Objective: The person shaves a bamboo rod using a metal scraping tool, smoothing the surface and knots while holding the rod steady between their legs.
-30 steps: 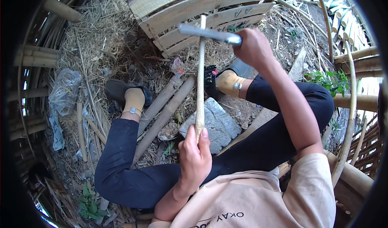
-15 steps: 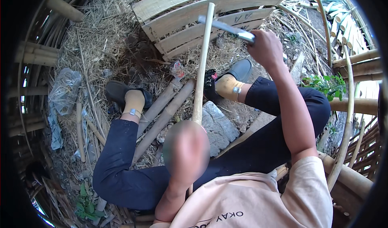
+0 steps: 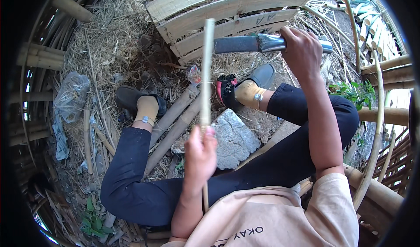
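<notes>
A pale, slender bamboo stick (image 3: 206, 72) stands nearly upright in front of me, its upper part slightly blurred. My left hand (image 3: 200, 157) is closed around it low down, thumb pointing up along the stick. The stick's lower end runs on past my wrist towards my lap. My right hand (image 3: 302, 52) grips the shiny metal tube handle of a machete (image 3: 238, 44), held level with the flat of its dark blade showing. The blade's tip is close to the right side of the stick; whether they touch I cannot tell.
A pale stone block (image 3: 234, 139) sits between my legs, beside two thick bamboo poles (image 3: 173, 131). A slatted wooden panel (image 3: 227, 10) stands ahead. A crumpled plastic bag (image 3: 72, 96) lies left on straw. A red-and-black object (image 3: 226, 91) is by my right shoe (image 3: 259, 78).
The stick's top has moved left and lower. My right hand has shifted right, and the machete has turned from a slant to level, showing its broad side.
</notes>
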A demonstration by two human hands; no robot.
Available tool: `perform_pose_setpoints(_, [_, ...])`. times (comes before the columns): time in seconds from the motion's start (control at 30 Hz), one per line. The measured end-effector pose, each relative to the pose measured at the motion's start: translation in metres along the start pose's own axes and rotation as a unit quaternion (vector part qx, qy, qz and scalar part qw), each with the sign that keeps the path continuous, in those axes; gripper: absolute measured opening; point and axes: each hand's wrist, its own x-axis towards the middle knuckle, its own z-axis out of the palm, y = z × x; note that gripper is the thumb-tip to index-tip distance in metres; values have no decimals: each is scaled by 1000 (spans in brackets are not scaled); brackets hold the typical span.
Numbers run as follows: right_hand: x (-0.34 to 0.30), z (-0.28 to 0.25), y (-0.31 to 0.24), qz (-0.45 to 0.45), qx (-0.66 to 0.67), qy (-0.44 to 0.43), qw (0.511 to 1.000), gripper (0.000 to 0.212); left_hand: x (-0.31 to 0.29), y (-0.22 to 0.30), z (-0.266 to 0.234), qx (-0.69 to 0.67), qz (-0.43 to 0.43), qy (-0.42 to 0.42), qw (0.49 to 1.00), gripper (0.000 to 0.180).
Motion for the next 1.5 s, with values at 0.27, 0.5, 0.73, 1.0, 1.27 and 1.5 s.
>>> perform_pose_setpoints(0.27, [-2, -4, 5, 55, 10, -93, 994, 14, 0, 23, -28, 7, 20, 79, 997, 26])
perform_pose_setpoints(0.5, [-4, -26, -4, 160, 128, -164, 965, 24, -3, 33, -34, -290, 3, -129, 948, 24])
perform_pose_setpoints(0.73, [-4, -68, -44, 163, 330, -263, 892, 33, -1, 32, -48, -400, -62, -251, 879, 29])
perform_pose_setpoints(1.0, [-26, -54, -88, -23, 385, -345, 856, 19, 2, 31, -45, -383, -102, -147, 906, 30])
perform_pose_setpoints(1.27, [-26, -56, -98, -5, 388, -383, 839, 23, -1, 33, -32, -300, -58, -45, 951, 35])
perform_pose_setpoints(1.5, [-36, -48, -107, -36, 384, -346, 855, 18, -3, 19, -25, -237, 2, 24, 971, 36])
